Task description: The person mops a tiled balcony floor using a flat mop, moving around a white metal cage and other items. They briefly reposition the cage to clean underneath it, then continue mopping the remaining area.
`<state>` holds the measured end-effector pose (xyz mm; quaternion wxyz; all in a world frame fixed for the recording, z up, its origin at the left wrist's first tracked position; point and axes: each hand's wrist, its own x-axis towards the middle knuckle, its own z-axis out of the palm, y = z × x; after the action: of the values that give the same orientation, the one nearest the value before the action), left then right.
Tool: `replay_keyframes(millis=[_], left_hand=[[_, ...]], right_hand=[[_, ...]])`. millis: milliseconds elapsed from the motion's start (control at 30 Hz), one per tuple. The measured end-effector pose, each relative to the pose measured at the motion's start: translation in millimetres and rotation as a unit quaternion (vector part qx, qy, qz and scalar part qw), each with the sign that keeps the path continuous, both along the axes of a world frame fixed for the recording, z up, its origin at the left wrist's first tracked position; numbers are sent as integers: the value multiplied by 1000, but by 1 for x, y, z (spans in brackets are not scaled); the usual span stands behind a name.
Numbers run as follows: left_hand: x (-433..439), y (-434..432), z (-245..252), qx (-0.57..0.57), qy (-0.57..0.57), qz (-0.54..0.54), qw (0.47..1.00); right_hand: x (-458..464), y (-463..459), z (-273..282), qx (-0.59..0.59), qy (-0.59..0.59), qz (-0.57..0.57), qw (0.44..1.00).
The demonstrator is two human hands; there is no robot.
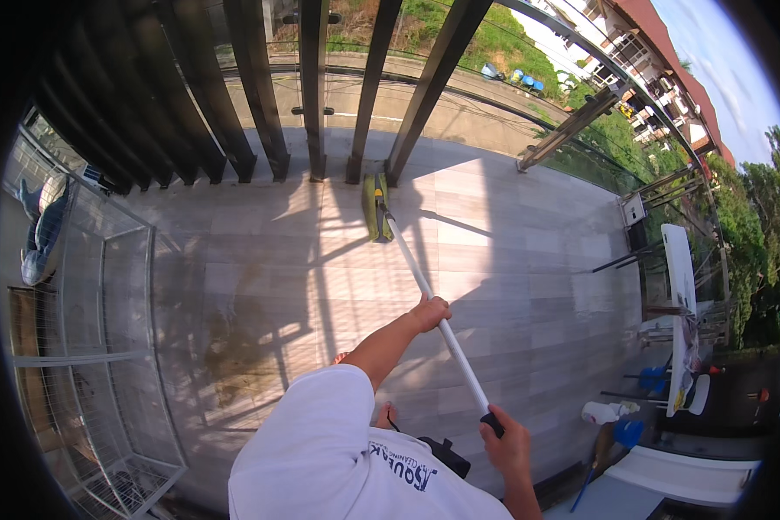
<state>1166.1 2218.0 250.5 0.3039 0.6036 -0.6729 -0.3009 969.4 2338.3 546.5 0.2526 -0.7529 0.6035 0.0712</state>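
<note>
My left hand [431, 312] is wrapped around the middle of a long white mop pole [461, 354]. Lower down, my right hand [508, 445] grips the black handle end [492, 424] of the same pole. At the far end, a flat mop head [377, 208] with a green pad rests on the wood-look tile floor [455, 260], close to the feet of the dark vertical slats. A brownish wet patch [234, 351] lies on the floor to the left. My bare foot [387, 415] shows partly beneath me.
Dark slats [312, 97] line the far edge, with a glass railing [572, 149] to the right. A wire cage [104, 338] stands at left, an inflatable animal [42, 227] behind it. On the right are a white folding table [679, 312], a white bottle [601, 411] and a blue container [628, 432].
</note>
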Motion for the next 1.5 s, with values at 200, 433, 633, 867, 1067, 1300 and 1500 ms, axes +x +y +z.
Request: replay_keyframes(millis=[200,433,633,867,1067,1300,1500], left_hand=[[38,1,5,47,-19,82,995],[68,25,17,122,-4,214,969],[72,98,0,238,10,236,942],[71,167,-23,292,-8,248,923],[86,241,-37,351,19,303,886],[94,357,-74,429,32,417,801],[102,385,-89,421,71,454,782]], right_hand=[[52,-6,-15,1,42,28,999],[106,-34,-53,-13,35,91,995],[160,-75,-81,-33,19,144,989],[196,-109,-112,12,52,117,992],[169,-86,-99,31,48,141,988],[128,-41,-36,107,46,50,992],[176,-67,-57,62,53,101,992]])
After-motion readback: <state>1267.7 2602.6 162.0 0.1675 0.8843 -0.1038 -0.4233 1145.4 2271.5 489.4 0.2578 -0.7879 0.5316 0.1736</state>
